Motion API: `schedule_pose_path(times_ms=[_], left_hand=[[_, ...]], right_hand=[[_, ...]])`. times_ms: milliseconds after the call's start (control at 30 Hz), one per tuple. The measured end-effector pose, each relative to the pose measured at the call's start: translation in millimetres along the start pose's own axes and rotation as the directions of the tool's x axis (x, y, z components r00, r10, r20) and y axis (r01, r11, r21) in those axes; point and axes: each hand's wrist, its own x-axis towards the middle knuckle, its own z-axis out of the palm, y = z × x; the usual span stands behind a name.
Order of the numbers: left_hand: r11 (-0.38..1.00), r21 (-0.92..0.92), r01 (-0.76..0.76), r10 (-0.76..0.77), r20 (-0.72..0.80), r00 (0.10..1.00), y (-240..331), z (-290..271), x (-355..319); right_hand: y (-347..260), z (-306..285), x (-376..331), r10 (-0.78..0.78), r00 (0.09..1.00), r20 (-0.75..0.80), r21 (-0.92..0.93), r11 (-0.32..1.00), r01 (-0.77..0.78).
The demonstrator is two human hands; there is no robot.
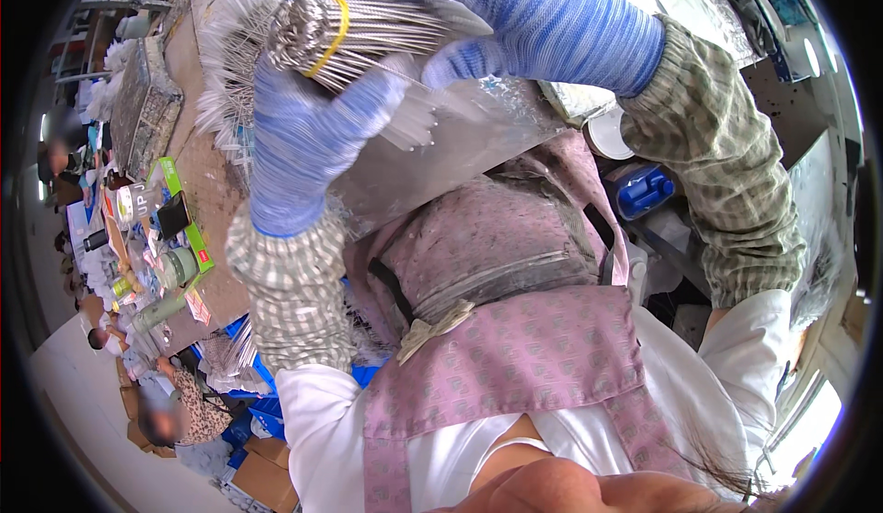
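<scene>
A bundle of thin twisted metal wires (391,34) with looped ends on its left is tied with a yellow rubber band (338,34). Translucent, pale tips show at its right end. My left hand (303,131), in a blue-and-white knit glove, is wrapped round the bundle from below, thumb toward its lower side. From the right, my gloved right hand (543,30) closes over the other end; some fingers are hidden behind the wires or cut off by the top edge. Beneath and left of the bundle, many similar wires with white, feathery ends (230,76) lie fanned out on the table.
A grey metal sheet (451,168) lies at the table's near edge, before my pink apron (515,357). Jars and a green-edged box (189,237) stand at left. A blue bottle (644,191) and white round container (609,134) are at right. Other people sit far left.
</scene>
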Motion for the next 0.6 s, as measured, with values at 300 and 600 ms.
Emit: schedule_pose_path(times_ms=[300,600], left_hand=[[0.976,0.183,-0.119,0.141,-0.116,0.983,-21,12,52],[0.991,0.114,0.069,-0.082,0.107,0.991,-30,81,106]], right_hand=[[5,-10,-42,0.114,0.968,-0.222,-0.583,0.78,-0.226],[59,-27,-73,0.141,0.879,-0.457,-0.349,0.88,-0.322]])
